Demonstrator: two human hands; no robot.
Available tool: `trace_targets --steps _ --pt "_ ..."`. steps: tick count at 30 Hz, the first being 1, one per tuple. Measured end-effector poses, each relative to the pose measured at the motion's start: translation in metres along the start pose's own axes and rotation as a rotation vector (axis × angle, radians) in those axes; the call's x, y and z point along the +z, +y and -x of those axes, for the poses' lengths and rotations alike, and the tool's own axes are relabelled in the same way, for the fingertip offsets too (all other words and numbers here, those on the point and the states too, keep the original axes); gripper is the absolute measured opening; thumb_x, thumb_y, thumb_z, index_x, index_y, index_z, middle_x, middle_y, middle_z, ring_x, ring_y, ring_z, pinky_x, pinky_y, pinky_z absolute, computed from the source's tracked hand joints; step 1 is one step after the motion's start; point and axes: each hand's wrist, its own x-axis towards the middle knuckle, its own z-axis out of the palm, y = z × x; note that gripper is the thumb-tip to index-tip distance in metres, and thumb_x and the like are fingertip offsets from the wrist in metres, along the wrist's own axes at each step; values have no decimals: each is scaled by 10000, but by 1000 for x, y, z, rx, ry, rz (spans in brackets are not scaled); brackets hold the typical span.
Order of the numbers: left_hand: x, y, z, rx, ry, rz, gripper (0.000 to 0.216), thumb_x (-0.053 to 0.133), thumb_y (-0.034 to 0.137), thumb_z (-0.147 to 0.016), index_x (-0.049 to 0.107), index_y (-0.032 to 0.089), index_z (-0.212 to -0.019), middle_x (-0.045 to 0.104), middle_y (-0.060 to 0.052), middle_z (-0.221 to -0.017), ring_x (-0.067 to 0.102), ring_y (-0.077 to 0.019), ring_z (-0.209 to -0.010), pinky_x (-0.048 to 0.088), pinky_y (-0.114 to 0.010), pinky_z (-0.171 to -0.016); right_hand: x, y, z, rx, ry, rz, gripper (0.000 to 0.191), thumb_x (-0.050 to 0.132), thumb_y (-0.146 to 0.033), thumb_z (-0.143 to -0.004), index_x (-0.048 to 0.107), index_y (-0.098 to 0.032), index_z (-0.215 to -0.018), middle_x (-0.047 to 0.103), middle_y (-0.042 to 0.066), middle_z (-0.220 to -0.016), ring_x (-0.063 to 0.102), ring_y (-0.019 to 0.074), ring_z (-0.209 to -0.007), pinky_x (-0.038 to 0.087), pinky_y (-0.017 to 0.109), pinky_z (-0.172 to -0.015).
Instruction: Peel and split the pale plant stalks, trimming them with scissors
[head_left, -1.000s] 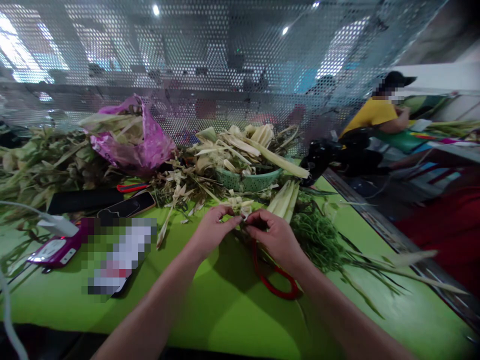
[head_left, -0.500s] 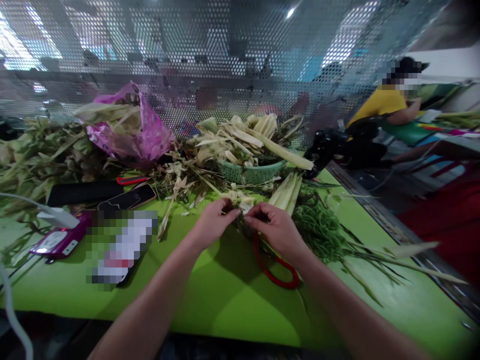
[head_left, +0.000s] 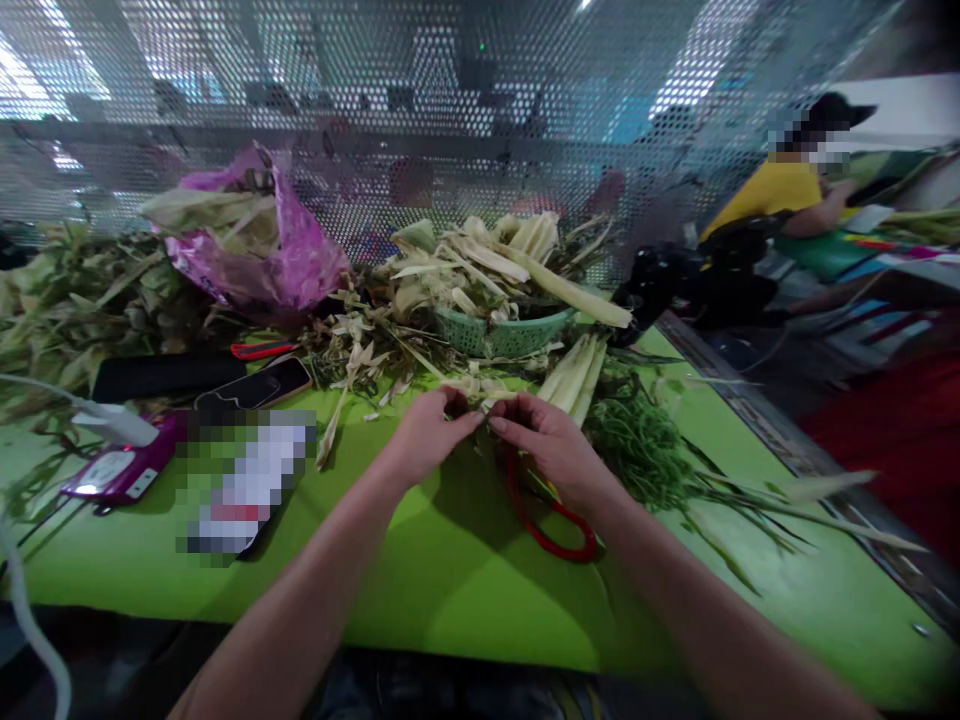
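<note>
My left hand (head_left: 433, 432) and my right hand (head_left: 546, 440) meet over the middle of the table, thumbs and forefingers pinched close together. Between and just beyond the fingertips is a small knotted piece of pale dried corn husk (head_left: 475, 384), partly hidden by the fingers. Under my right hand lies a red loop handle (head_left: 559, 550), seemingly of scissors; its other end is hidden. Long pale husk strips (head_left: 576, 378) rest just beyond my right hand, and a tangle of thin green strands (head_left: 645, 450) is to its right.
A green basket (head_left: 502, 337) heaped with dried husks stands at the back, with a pink plastic bag (head_left: 300, 240) to its left. Phones (head_left: 259, 385), a red-handled cutter (head_left: 262, 350) and a purple power strip (head_left: 124, 465) lie left. A person in yellow (head_left: 772, 195) sits beyond the right edge.
The view has shifted slightly. My hands stay nearly in place, both still pinching at the husk piece, with the fingertips a little closer together.
</note>
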Motion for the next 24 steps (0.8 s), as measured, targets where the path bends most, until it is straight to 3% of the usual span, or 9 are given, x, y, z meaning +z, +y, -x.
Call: trace_targets --steps 6,11,15,19,24 --pt "6 -2 -1 -26 24 -101 115 567 241 -740 602 132 -730 600 -18 -686 514 -140 -638 390 -267 -616 -3 -1 0 -157 79 106 356 726 -334 -723 590 -224 -1034 658 33 -943 599 183 -865 466 313 -775" --pt "12 -3 2 68 -96 17 103 569 197 -737 633 143 -797 653 -34 -780 565 -158 -727 424 -268 -691 -6 -5 -1 -131 182 10 216 735 -310 -706 650 -206 -876 643 2 -801 573 140 -722 455 279 -706" --pt "11 0 4 15 -99 227 223 586 290 -779 638 140 -936 666 -75 -940 579 -169 -824 432 -285 -772 -8 -7 -2 -107 223 -136 161 735 -287 -703 651 -197 -807 613 -15 -764 530 102 -639 446 250 -643" --pt "10 -1 4 16 -68 264 177 616 312 -761 632 151 -832 642 -41 -814 547 -151 -756 411 -281 -756 -7 -7 -2 -94 197 -188 184 738 -288 -699 657 -207 -843 611 -15 -792 538 101 -671 449 243 -649" --pt "14 -3 3 -3 -123 323 150 624 299 -747 602 150 -755 599 -9 -710 520 -128 -683 402 -257 -700 -4 -8 0 -112 186 -145 251 738 -295 -687 657 -220 -912 638 -9 -828 564 121 -715 452 262 -689"
